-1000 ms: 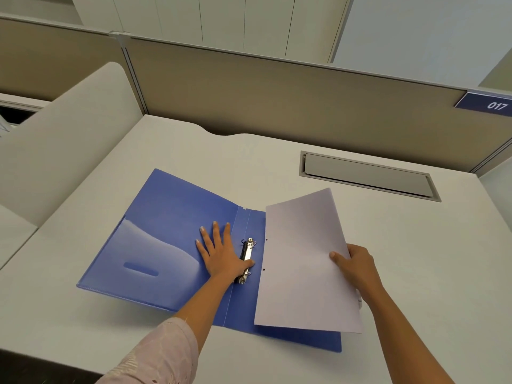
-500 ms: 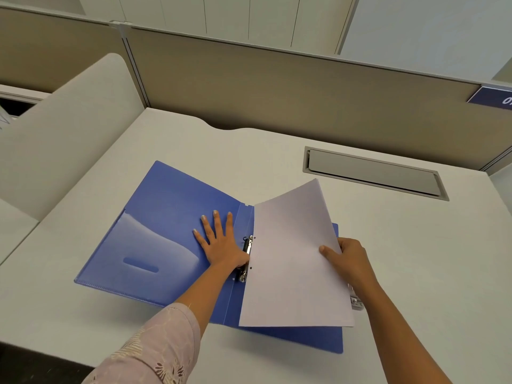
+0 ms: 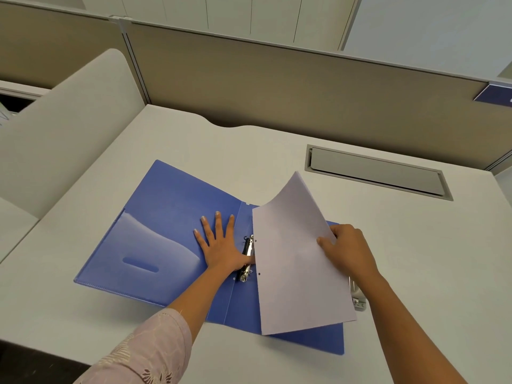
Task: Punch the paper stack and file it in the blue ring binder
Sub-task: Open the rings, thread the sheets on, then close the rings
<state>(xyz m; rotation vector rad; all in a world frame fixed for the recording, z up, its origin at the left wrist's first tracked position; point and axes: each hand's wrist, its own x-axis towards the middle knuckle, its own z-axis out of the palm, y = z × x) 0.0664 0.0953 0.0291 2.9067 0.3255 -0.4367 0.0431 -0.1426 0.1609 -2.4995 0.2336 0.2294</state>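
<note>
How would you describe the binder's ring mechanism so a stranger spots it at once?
On the white desk lies an open blue ring binder. Along its spine fold, between the flat left hand and the punched edge of the paper stack, sits the ring mechanism. It alone is shiny metal against blue plastic.

I'm seeing ring binder lying open on desk; left hand pressing its left cover, paper stack hanging over its right cover, hole punch sitting just right of it.
</note>
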